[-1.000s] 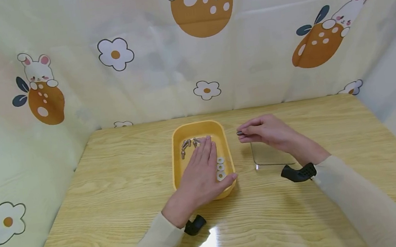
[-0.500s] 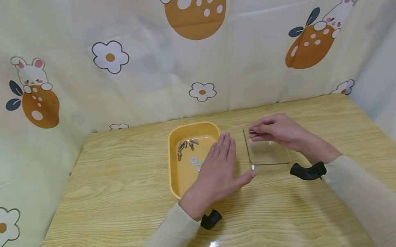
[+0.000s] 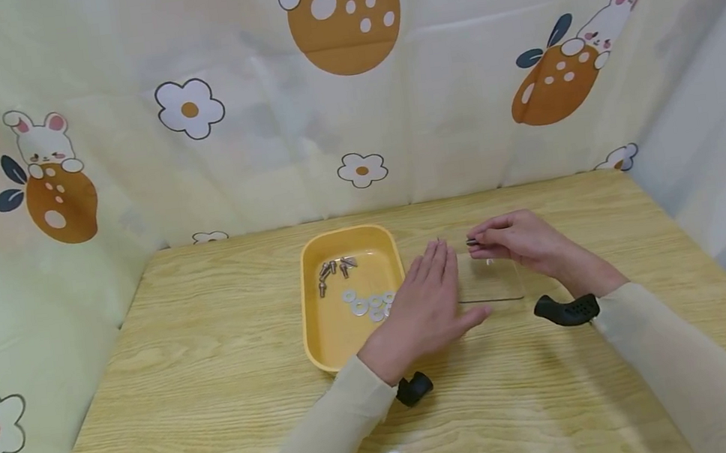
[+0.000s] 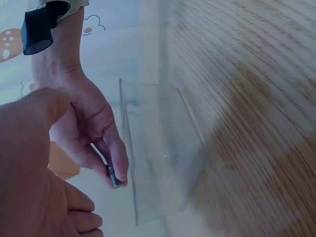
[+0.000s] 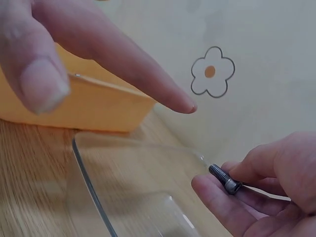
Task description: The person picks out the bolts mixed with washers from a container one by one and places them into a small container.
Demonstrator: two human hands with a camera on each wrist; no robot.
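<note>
My right hand (image 3: 528,240) pinches a dark metal screw (image 5: 224,178) between thumb and fingers, above the far part of a clear open box (image 3: 488,283). Straight-fingered, my left hand (image 3: 423,302) is over the box's left side, between it and a yellow tray (image 3: 306,316); whether it touches the box I cannot tell. In the right wrist view the left fingers (image 5: 123,59) extend above the box's rim. The left wrist view has the box (image 4: 158,153) beside the right hand (image 4: 91,123).
Inside the yellow tray, several screws (image 3: 333,268) lie toward the back left, and several flat washers (image 3: 359,306) lie in the middle and right. A patterned cloth (image 3: 259,156) hangs behind the wooden table (image 3: 202,352).
My left hand has moved right, from over the tray to the clear box's left side, uncovering the washers. My right hand has shifted slightly right, still pinching the screw.
</note>
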